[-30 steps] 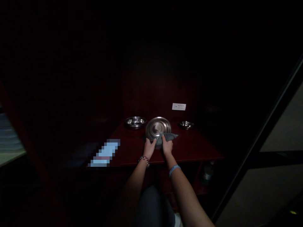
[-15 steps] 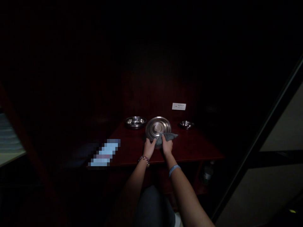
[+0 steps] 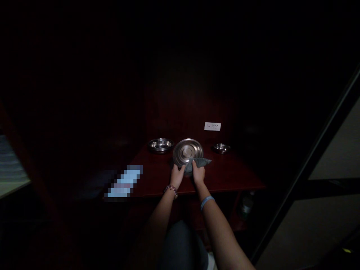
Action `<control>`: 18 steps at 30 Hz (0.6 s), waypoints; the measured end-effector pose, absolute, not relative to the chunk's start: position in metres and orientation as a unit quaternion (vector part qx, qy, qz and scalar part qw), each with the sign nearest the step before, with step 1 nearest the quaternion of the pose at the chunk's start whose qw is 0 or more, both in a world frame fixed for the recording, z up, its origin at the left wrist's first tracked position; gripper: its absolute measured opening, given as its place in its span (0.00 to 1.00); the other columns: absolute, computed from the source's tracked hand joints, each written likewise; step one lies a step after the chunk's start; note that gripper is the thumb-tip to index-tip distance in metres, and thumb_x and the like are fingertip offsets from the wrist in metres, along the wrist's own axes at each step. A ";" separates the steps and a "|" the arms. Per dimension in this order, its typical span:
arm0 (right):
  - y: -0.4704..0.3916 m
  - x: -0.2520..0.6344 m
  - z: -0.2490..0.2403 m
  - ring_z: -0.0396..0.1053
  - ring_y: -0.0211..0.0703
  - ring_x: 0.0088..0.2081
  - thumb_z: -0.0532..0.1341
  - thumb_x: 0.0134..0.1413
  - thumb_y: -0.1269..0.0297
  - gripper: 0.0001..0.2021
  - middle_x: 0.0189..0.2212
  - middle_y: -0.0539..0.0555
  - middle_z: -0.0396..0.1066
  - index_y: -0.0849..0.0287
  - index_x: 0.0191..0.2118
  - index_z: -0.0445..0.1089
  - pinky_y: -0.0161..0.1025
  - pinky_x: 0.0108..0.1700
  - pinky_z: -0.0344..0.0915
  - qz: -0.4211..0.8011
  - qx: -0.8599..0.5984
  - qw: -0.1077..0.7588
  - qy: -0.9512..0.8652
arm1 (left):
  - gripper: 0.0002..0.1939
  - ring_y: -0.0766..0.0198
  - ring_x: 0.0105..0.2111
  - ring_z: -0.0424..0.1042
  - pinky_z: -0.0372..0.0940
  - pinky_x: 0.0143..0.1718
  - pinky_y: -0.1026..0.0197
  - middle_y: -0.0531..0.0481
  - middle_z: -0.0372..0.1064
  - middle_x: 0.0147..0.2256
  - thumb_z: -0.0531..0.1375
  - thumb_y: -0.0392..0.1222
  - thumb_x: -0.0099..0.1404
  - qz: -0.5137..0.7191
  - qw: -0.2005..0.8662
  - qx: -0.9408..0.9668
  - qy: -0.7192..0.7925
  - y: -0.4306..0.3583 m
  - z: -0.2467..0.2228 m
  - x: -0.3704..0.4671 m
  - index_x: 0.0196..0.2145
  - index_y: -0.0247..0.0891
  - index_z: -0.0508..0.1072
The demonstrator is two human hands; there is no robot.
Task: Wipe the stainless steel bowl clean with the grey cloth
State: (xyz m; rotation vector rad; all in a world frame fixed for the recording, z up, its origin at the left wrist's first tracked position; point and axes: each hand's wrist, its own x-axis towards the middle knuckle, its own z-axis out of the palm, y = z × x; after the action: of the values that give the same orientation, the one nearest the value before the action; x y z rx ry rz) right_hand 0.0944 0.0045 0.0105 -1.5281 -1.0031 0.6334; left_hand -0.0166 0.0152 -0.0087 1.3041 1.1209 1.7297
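Observation:
A round, shiny steel plate (image 3: 188, 149) is tilted up above the dark red tabletop, its ringed face turned toward me. My left hand (image 3: 177, 175) grips its lower left rim, thumb in front; a beaded bracelet circles that wrist. My right hand (image 3: 199, 174) is closed on a grey cloth (image 3: 201, 162), thumb pressing it against the plate's lower right edge. One corner of the cloth sticks out to the right. The fingers behind the plate are hidden.
Steel dishes (image 3: 161, 145) stand at the table's back left, and smaller steel bowls (image 3: 221, 148) at the back right. A white wall socket (image 3: 212, 126) is above the table (image 3: 225, 176). A bottle (image 3: 246, 207) stands underneath, at right. A blurred-out bright patch (image 3: 123, 183) lies at left.

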 end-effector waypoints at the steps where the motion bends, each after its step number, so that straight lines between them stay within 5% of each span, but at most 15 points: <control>1: 0.005 0.095 0.010 0.76 0.53 0.47 0.59 0.58 0.50 0.23 0.42 0.68 0.77 0.66 0.46 0.76 0.39 0.47 0.69 0.271 -0.650 0.566 -0.428 | 0.19 0.55 0.52 0.71 0.60 0.58 0.54 0.39 0.74 0.48 0.63 0.38 0.58 0.666 0.343 0.504 0.430 0.015 -0.009 -0.017 0.48 0.34 0.71; 18: 0.008 0.096 0.007 0.75 0.54 0.48 0.59 0.58 0.49 0.23 0.43 0.67 0.77 0.65 0.46 0.76 0.40 0.49 0.69 0.271 -0.661 0.551 -0.431 | 0.19 0.55 0.51 0.72 0.60 0.57 0.53 0.40 0.75 0.46 0.64 0.37 0.56 0.667 0.338 0.502 0.435 0.015 -0.008 -0.017 0.47 0.35 0.71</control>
State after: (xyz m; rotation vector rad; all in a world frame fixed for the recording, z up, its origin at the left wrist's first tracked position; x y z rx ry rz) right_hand 0.0961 0.0085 0.0070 -1.5633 -1.0197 0.6416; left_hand -0.0173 0.0154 -0.0079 1.3066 1.1327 1.7371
